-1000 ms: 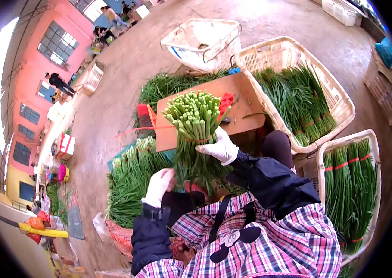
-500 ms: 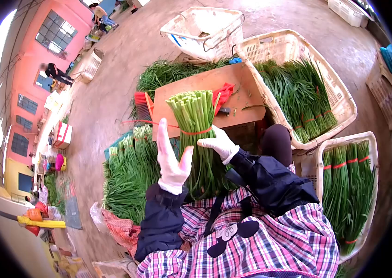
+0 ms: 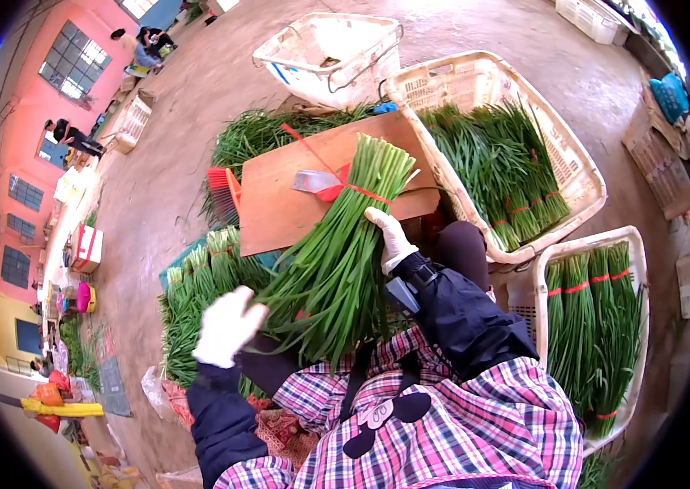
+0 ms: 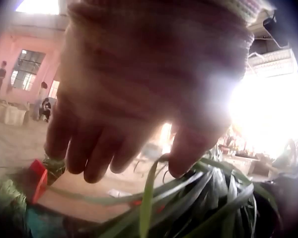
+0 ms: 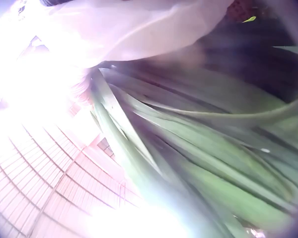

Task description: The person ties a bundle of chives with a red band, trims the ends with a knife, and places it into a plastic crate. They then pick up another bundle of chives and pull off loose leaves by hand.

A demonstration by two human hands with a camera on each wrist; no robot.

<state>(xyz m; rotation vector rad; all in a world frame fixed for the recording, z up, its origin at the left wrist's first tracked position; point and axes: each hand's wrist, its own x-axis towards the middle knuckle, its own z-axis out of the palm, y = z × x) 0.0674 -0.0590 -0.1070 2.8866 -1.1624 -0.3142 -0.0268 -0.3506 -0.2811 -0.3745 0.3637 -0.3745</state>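
Note:
A bundle of long green stalks [image 3: 345,220], bound by a red band near its cut ends, leans with its ends up and to the right. My gloved right hand [image 3: 391,238] grips it just below the band, the fingers mostly behind the stalks. To the left of the leaves is my gloved left hand [image 3: 228,326], its fingers apart and holding nothing. In the left wrist view the left hand [image 4: 139,99] has its fingers extended above the leaves [image 4: 188,198]. A broad blade [image 3: 315,182] lies on the brown board [image 3: 280,220] behind the bundle.
Banded bundles fill a crate [image 3: 641,326] at the right; a larger crate [image 3: 585,175] behind holds more. Further bundles [image 3: 219,277] lie at the left. A red brush [image 3: 223,194] stands beside the board. An upper white basket [image 3: 320,73] and several distant people are in view.
The bundle has tilted from upright, its cut ends now to the right and leaves swung left. My left hand has moved from beside the bundle down and left. The blade on the board has come into view.

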